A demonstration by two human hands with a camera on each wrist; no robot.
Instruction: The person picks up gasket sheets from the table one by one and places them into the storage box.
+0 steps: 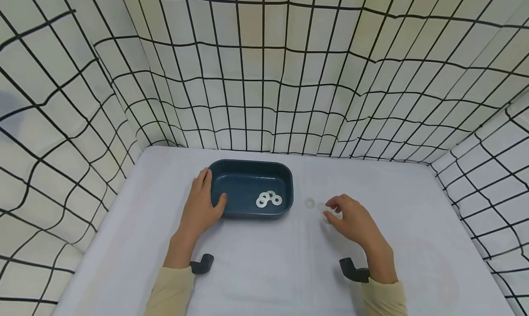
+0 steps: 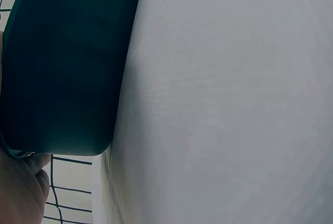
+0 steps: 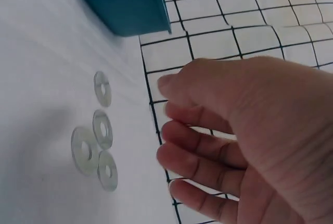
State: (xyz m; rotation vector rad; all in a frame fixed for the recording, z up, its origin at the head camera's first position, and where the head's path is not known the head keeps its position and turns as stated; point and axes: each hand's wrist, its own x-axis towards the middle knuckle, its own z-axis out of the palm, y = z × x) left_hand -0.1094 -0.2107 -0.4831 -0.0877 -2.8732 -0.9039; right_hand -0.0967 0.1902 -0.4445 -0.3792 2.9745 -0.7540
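Observation:
A dark teal tray [image 1: 248,213] stands on the white table with several flat ring washers [image 1: 258,202] at its right front. My left hand [image 1: 201,206] grips the tray's left end, fingers along the side and thumb over the front rim. To the tray's right, my right hand [image 1: 351,219] hovers above more washers, thumb and forefinger apart and nothing between them. In the right wrist view a large pale washer [image 3: 78,151] touches smaller ones, while a separate washer [image 3: 105,101] lies closer to the tray.
White cloth [image 1: 264,270] covers the table. Black netting [image 1: 285,83] over pale walls rises along the back and both sides. Dark angled pieces [image 1: 202,264] stick out from both wrists near the beige sleeves [image 1: 171,290].

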